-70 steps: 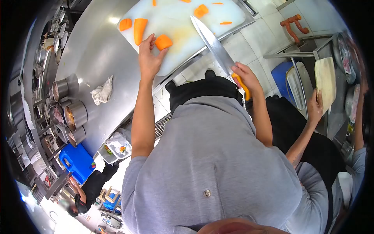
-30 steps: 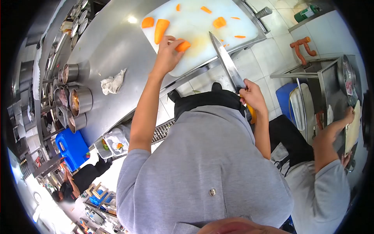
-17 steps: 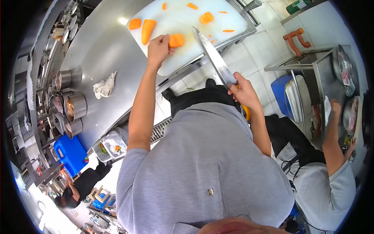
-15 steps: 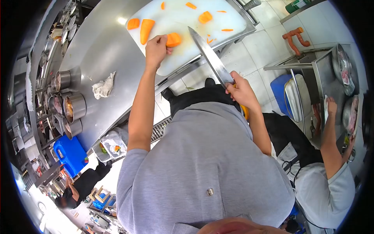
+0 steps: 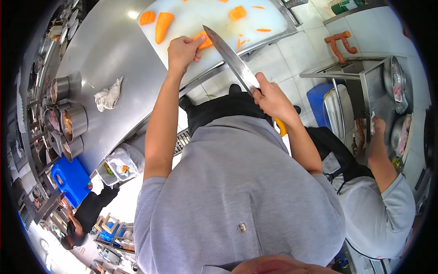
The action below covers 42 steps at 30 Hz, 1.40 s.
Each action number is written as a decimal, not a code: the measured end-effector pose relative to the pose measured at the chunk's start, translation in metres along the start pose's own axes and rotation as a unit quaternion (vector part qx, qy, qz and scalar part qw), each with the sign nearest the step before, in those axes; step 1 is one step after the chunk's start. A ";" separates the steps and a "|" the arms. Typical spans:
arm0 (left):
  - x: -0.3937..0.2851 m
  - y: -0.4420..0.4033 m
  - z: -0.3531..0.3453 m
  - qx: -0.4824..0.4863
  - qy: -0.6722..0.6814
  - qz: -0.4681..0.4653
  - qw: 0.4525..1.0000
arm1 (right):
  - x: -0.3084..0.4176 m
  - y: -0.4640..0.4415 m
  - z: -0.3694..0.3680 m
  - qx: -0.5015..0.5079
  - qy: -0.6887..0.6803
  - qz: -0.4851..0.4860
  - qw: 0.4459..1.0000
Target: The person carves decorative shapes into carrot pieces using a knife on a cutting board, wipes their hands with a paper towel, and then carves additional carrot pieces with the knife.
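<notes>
My left hand (image 5: 185, 55) is closed on a piece of carrot (image 5: 205, 40) at the near left part of the white cutting board (image 5: 191, 18). My right hand (image 5: 274, 97) grips a large kitchen knife (image 5: 232, 58) with a yellow handle. Its blade slants across the board's near edge, with the tip at the carrot piece's right side. Whether the edge touches the carrot I cannot tell. A longer carrot chunk (image 5: 163, 27) and a short carrot piece (image 5: 147, 18) lie to the left. Farther right are a cut carrot block (image 5: 237, 13) and thin carrot strips (image 5: 263, 30).
Left on the steel counter (image 5: 132, 68) lies a crumpled white cloth (image 5: 108, 95), with metal pots (image 5: 73, 122) beyond it. A co-worker's arm (image 5: 381, 150) reaches over a steel sink unit at right. Below the unit is a blue cooler box (image 5: 319, 100).
The knife has moved left, bringing its blade to the held carrot piece. My left hand still holds that piece. The whole view has shifted slightly.
</notes>
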State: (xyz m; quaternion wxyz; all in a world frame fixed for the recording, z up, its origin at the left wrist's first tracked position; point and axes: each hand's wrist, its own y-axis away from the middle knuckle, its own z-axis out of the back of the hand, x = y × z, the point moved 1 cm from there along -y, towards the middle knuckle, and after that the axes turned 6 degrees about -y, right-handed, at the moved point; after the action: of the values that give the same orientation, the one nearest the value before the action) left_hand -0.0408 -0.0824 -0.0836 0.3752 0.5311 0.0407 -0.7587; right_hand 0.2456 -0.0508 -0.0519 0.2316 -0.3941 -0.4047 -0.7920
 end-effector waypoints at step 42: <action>-0.015 -0.008 -0.003 0.100 -0.010 0.093 0.991 | 0.034 0.017 0.010 0.035 -0.076 -0.142 0.986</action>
State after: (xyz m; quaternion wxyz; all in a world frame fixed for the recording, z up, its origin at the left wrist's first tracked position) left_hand -0.0407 -0.0673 -0.0748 0.3891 0.5596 -0.0887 -0.7264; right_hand 0.2418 -0.0543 -0.0125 0.0992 -0.3831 -0.5008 -0.7698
